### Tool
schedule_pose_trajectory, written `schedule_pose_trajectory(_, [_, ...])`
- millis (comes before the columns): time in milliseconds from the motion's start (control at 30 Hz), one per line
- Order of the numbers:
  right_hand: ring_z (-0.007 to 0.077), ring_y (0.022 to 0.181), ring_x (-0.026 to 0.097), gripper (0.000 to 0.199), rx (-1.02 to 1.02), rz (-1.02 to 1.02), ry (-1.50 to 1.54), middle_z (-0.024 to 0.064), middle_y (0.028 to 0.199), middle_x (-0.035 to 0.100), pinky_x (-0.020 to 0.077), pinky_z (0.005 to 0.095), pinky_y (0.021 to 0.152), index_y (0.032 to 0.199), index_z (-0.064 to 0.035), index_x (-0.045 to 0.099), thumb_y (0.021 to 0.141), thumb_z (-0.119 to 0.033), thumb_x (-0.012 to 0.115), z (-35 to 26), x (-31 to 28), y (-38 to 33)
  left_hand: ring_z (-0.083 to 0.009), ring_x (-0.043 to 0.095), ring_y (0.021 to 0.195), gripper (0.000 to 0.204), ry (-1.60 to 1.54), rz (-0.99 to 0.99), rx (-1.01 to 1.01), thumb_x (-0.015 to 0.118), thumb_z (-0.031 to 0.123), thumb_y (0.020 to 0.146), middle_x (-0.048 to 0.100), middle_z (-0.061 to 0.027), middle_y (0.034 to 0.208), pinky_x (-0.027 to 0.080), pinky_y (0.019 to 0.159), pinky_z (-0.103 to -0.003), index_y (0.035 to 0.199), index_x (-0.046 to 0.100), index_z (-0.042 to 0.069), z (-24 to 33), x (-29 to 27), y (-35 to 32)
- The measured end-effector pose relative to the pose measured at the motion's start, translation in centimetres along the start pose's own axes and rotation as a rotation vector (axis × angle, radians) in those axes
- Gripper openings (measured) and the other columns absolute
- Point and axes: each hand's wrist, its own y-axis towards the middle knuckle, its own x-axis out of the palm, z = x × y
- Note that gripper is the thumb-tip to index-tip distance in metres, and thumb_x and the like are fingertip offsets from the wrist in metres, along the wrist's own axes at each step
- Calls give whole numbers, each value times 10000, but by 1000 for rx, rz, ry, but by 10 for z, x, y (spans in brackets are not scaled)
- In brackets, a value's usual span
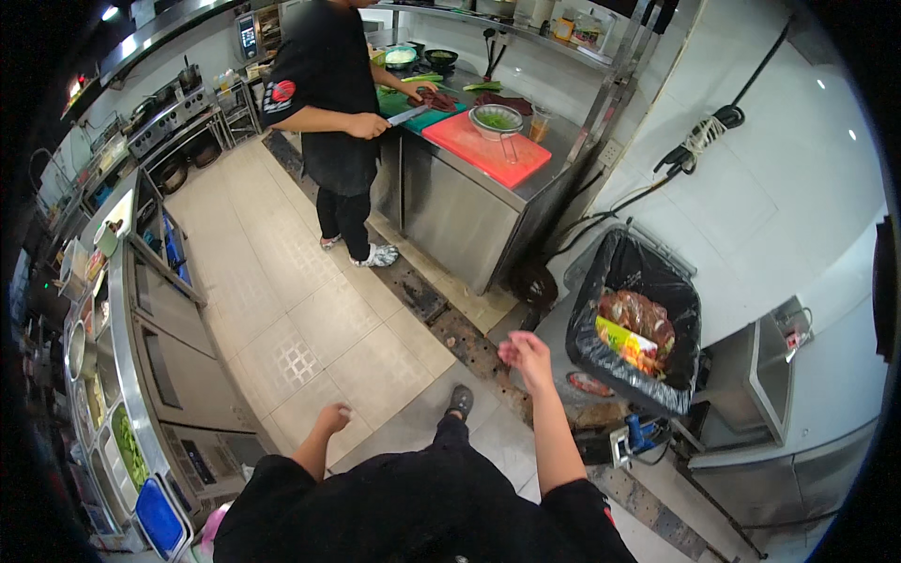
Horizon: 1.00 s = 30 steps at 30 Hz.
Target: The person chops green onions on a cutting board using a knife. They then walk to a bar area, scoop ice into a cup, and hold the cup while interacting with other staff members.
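Note:
My right hand (530,361) is raised over the floor, left of a black-lined rubbish bin (627,371). Its fingers are apart and slightly bent, and nothing is in them. Lower and to the left, my left hand (331,418) hangs over the tiles with its fingers curled in; no object shows in it. Inside the bin lie a yellow-and-red packet (629,344) and a clear plastic bag (648,314) with something brownish in it. Neither hand touches anything. One of my dark shoes (460,402) stands on the floor between them.
Ahead, a co-worker (338,122) holds a knife (408,115) over dark meat (437,98) at a steel counter (450,197). A strainer of greens (496,117) sits by a red cutting board (497,159). Food pans (127,446) line the left counter; a drain grate (469,352) crosses the floor.

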Motion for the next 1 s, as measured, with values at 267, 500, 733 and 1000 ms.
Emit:
schedule_pose_trajectory(267, [189,673,675,167,-239,-155,-218,107,862,702,546,303,605,1057,-14,646,987,-145,570,-172,47,321,-226,733,739,352,-375,-89,-374,628,35,847,745,-143,901,562,554,-375,1198,635,19,29,-54,-19])
schedule_pose_trajectory(500, [196,736,671,276,-163,142,-226,93,866,686,547,351,687,947,-34,623,971,-307,589,-256,50,509,-235,722,814,421,-387,33,-165,700,128,779,742,-180,913,558,750,-363,1193,673,59,69,-86,103])
schedule_pose_trajectory(733, [283,750,685,400,-23,328,-153,136,934,677,550,434,695,991,18,605,963,-381,610,-302,45,634,-188,704,750,322,-355,66,-169,602,55,878,736,-147,898,569,713,-341,1196,654,57,107,-238,269])
schedule_pose_trajectory(1000, [496,1127,560,604,-18,433,-1,242,1369,465,553,573,882,1282,52,537,903,-388,701,-331,16,798,-211,699,757,326,-650,500,-236,508,5,874,720,-144,908,585,723,-339,1171,643,11,134,-296,274])
